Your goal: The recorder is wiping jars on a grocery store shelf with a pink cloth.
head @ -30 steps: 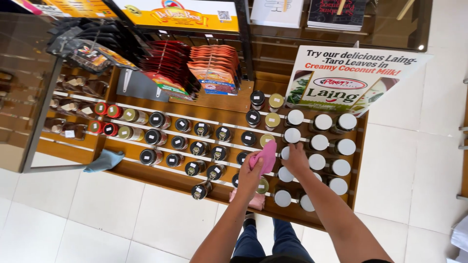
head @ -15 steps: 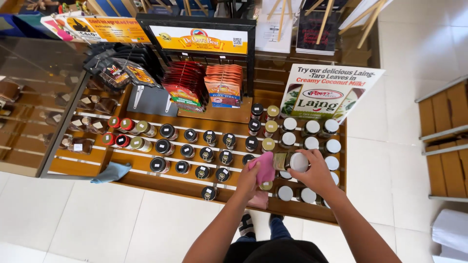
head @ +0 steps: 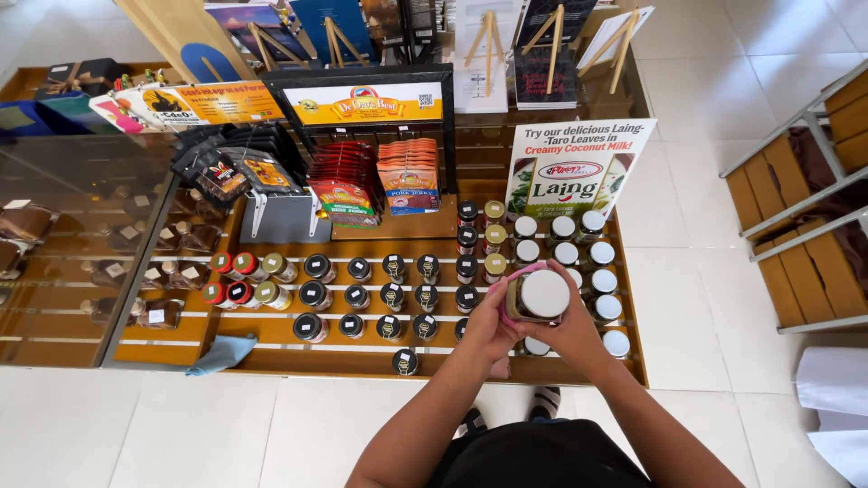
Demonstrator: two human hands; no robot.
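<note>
- Hands clamp together: left hand (head: 488, 327) and right hand (head: 574, 333) grip 1 white-lidded jar (head: 539, 296) wrapped in pink cloth (head: 512, 287).
- Jar hovers above counter (head: 362, 360), near right; wiping goes best with steady support underneath.

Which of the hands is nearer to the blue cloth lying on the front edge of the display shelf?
Left. The left hand is on the jar's left side, toward the blue cloth at the shelf's front left; the right hand is on the white-lidded jar's far side.
</note>
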